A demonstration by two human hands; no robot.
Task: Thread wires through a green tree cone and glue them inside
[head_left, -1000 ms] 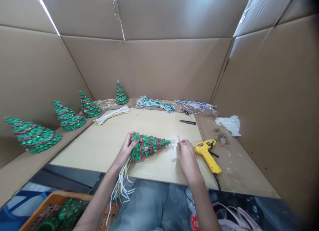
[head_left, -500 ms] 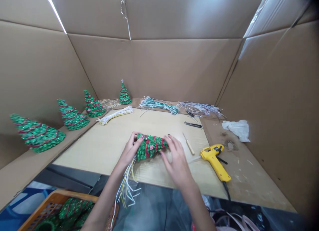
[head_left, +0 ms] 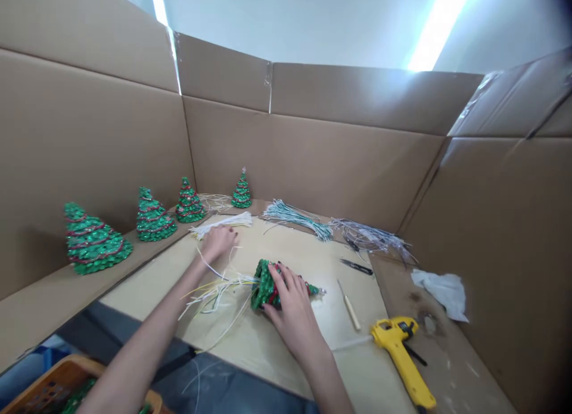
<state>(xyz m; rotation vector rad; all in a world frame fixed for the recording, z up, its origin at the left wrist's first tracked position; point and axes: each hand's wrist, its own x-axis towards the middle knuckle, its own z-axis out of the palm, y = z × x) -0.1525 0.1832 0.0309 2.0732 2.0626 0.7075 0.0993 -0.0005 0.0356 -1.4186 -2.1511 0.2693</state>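
A small green beaded Christmas tree (head_left: pixel 264 285) with red garland lies on its side on the table, base to the left. My right hand (head_left: pixel 288 298) is wrapped over its middle, and a silvery tip shows past my fingers. Loose white and yellow strands (head_left: pixel 218 292) trail out of the base. Farther up, my left hand (head_left: pixel 218 241) is at the near side of a bundle of white strands (head_left: pixel 241 219), its fingers curled together. Whatever those fingers may hold is hidden.
Several finished trees (head_left: pixel 154 217) stand along the left and back. A green-white strand bundle (head_left: pixel 297 219) and a purplish one (head_left: pixel 370 235) lie behind. To the right are snips (head_left: pixel 356 267), an awl (head_left: pixel 351 310), a yellow glue gun (head_left: pixel 400 354) and white tissue (head_left: pixel 442 292). Cardboard walls (head_left: pixel 348 164) surround the table.
My left hand has let go of the tree's base and moved up to the white strands. My right hand now covers the tree's middle. The strands lie on the table, and the view has tilted up.
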